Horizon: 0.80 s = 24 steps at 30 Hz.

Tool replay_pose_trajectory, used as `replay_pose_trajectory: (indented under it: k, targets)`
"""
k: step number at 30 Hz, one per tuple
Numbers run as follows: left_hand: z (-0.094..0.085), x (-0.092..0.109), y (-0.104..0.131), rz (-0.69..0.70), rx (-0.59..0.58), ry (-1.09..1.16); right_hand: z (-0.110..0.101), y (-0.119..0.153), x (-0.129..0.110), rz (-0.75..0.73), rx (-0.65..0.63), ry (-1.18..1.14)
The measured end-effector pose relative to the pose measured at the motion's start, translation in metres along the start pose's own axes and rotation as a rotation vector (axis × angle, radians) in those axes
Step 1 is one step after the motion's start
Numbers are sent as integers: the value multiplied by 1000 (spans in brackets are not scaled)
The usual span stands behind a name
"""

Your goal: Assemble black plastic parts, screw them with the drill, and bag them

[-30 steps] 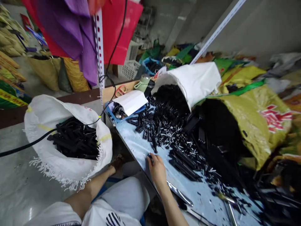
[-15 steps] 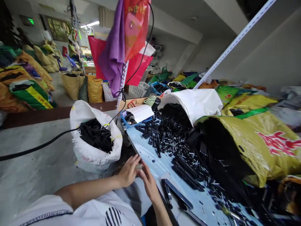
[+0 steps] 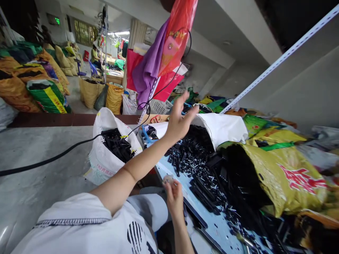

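My left hand [image 3: 178, 121] is raised over the far end of the blue table, fingers spread and nothing in it. Closer to me, at the table's near edge, my right hand [image 3: 174, 197] is closed on a small round pale object [image 3: 167, 180], perhaps a roll of tape. Black plastic parts and small silvery pins [image 3: 194, 158] are heaped on the blue tabletop [image 3: 169, 169]. Long black bars [image 3: 205, 194] lie beyond my right hand.
A white sack [image 3: 102, 169] of black parts stands left of the table. A white sack [image 3: 225, 128] and a yellow sack [image 3: 280, 176] lie open on the right. A black cable [image 3: 53, 160] crosses at left. A person [image 3: 94, 56] sits far back.
My left hand has moved up and away from my right hand, its fingers now spread. The right hand still has the small round object. The camera view has shifted.
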<state>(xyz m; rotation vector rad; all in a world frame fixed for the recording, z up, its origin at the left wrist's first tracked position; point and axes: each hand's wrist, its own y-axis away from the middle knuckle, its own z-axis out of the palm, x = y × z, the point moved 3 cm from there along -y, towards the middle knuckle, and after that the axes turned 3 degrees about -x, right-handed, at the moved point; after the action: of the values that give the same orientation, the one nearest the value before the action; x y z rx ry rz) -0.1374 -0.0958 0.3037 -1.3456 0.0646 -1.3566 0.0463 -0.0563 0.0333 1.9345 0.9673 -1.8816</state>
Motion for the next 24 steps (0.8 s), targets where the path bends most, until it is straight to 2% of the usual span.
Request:
replay_pose_trajectory:
  k: [2, 3, 5, 7, 9, 11, 14, 16, 19, 24]
  targets:
    - [1, 49, -42, 119, 160, 153, 27, 8, -3, -20, -99, 72]
    - [2, 71, -55, 194, 184, 211, 40, 10, -6, -30, -137, 103]
    - [3, 104, -63, 300, 217, 261, 61, 11, -14, -60, -186, 132]
    - [5, 120, -58, 340, 253, 228, 74, 10, -22, -109, -207, 122]
    - [7, 122, -49, 325, 298, 146, 80, 8, -28, -153, -200, 100]
    - [9, 114, -45, 306, 321, 86, 81, 7, -30, -165, -181, 104]
    - [11, 100, -48, 278, 342, 100, 83, 7, -29, -167, -148, 150]
    - [12, 95, -52, 239, 352, 94, 86, 7, -30, -204, -176, 206]
    - [12, 96, -55, 190, 381, 19, 92, 8, -32, -240, -246, 248]
    - [13, 100, -50, 191, 402, -50, 90, 8, -31, -168, -181, 188]
